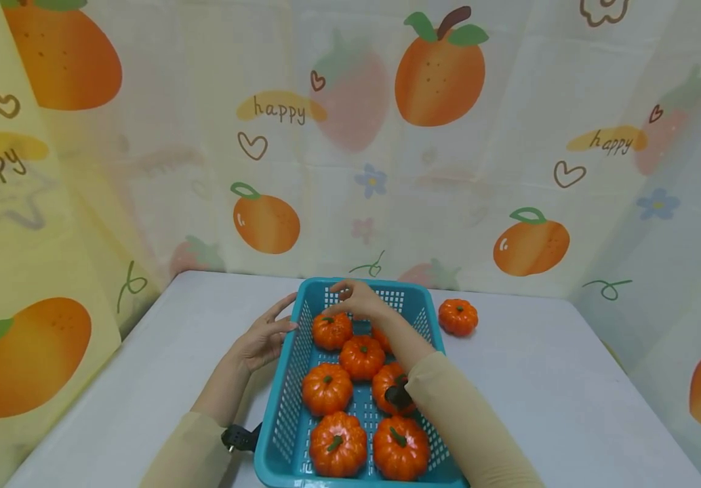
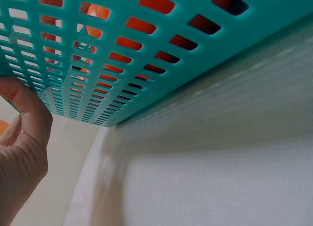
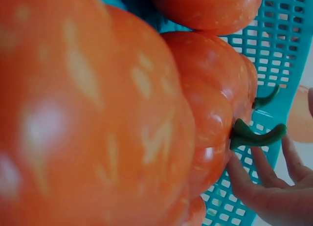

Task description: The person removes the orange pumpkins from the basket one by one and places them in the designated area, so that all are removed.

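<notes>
A teal plastic basket (image 1: 387, 282) with pierced walls holds several shiny orange pumpkins with green stems. My right hand (image 1: 358, 299) reaches into its far end, just above the far-left pumpkin (image 1: 331, 333). In the right wrist view, spread fingers (image 3: 264, 196) stand right beside a pumpkin (image 3: 210, 103) and its curved stem. My left hand (image 1: 262, 342) is at the basket's left side, fingers spread and fingertips at the outer wall. The left wrist view shows a bent finger (image 2: 32, 108) against the pierced wall (image 2: 161, 74). Another pumpkin (image 1: 379, 337) is partly hidden behind my right forearm.
A single pumpkin (image 1: 458, 317) sits on the white table (image 1: 546, 393), outside the basket's far right corner. A fruit-patterned cloth (image 1: 350, 203) hangs behind the table and along both sides. Dark wrist devices (image 1: 241, 438) are strapped on both arms.
</notes>
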A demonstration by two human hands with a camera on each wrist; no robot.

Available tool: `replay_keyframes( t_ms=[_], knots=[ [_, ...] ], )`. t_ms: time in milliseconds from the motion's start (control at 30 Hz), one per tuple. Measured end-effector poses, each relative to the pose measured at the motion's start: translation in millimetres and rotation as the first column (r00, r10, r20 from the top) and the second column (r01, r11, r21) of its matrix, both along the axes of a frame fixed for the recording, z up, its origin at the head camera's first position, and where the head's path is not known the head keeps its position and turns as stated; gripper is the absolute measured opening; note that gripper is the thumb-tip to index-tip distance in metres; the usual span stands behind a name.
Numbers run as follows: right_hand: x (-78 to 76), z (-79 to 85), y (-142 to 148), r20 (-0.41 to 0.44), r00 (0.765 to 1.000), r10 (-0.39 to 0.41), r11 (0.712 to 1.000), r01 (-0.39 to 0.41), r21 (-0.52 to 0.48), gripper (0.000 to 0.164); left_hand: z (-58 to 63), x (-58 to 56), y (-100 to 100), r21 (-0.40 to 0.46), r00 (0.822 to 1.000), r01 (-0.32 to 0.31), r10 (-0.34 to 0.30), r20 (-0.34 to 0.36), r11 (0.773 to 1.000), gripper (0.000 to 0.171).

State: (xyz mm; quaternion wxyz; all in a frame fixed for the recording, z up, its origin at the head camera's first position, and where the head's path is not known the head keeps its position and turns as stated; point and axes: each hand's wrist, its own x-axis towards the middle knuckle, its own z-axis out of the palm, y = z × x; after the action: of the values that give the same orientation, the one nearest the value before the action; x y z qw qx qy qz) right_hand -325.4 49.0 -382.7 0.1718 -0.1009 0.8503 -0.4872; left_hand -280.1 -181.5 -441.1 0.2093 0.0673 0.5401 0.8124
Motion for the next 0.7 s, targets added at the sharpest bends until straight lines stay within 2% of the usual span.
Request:
replay_keyframes(
  t_ms=[267,467,700],
  knots=[
    [0.8,-10.6,1.9,0.011,0.999,0.052,0.997,-0.053,0.048,0.06,-1.4,-0.1,0.2,0.001,1.0,-0.013,0.013,0.006,1.0,0.075],
    [4.7,-17.2,-2.0,-0.065,0.988,0.139,0.979,-0.127,0.159,0.06,-1.9,0.5,-1.2,-0.009,1.0,-0.003,0.003,-0.006,1.0,0.075],
    [7.6,-19.5,-2.7,-0.134,0.973,0.188,0.95,-0.145,0.276,0.064,-2.3,-0.4,-0.4,-0.015,1.0,-0.005,0.005,-0.014,1.0,0.074]
  ],
)
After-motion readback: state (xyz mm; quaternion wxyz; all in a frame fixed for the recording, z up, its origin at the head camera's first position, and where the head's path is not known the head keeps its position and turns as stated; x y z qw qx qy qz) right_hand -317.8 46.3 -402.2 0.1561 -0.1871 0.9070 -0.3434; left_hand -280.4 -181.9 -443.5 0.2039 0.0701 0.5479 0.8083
